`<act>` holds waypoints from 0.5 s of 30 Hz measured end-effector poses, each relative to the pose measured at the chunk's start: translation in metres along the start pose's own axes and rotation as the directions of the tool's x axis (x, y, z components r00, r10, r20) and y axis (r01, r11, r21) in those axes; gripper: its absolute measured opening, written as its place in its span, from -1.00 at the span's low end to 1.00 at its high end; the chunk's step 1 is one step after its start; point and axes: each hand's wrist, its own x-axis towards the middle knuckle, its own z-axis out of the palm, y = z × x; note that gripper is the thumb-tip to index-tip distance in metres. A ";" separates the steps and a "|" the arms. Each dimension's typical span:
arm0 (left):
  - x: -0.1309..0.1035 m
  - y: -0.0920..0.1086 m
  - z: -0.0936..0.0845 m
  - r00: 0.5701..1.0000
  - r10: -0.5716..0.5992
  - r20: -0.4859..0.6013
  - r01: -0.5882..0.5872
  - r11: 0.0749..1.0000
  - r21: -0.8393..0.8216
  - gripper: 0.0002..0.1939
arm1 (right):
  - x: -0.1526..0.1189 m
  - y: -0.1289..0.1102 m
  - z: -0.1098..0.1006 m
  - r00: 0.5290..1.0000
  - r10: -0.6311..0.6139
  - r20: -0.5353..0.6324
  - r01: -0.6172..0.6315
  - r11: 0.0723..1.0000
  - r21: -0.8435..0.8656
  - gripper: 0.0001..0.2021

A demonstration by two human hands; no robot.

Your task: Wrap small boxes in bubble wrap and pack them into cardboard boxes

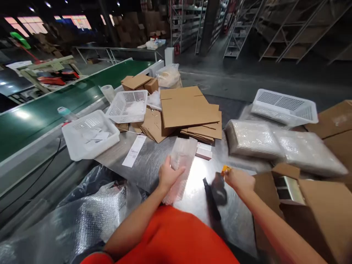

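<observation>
Red shirt fabric (176, 238) fills 6 o'clock of the view, nearest the camera. From 7 o'clock, the left forearm reaches up; the left hand (168, 176) lies on a bubble-wrapped package (182, 161), thumb and forefinger spread in a V. This package is on the metal surface (154, 165), just below centre. The right hand (238, 180), at 4 o'clock, is curled closed round an orange item (224, 169), its forearm slanting in from between 4 and 5. At 9 o'clock a white plastic basket (74, 146) contains papers; another perforated basket (118, 106), at 10, has clear plastic inside. An open cardboard box (324, 205) at 4 o'clock, beyond the right hand, holds a white-edged carton (293, 189)
</observation>
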 end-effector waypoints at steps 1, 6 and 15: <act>0.001 -0.001 -0.003 1.000 -0.021 0.006 0.021 0.991 -0.130 -0.58 | 0.004 0.011 0.004 1.000 0.023 -0.017 -0.023 1.000 0.001 -0.55; 0.004 -0.025 0.004 0.926 -0.284 0.249 0.376 0.628 -0.681 -0.61 | 0.003 0.044 0.066 0.994 -0.030 -0.104 0.030 1.000 -0.006 -0.59; -0.024 -0.031 0.032 0.850 -0.352 0.392 0.512 0.374 -0.773 -0.70 | -0.006 0.023 0.117 0.918 0.223 -0.329 -0.033 0.868 0.496 -0.55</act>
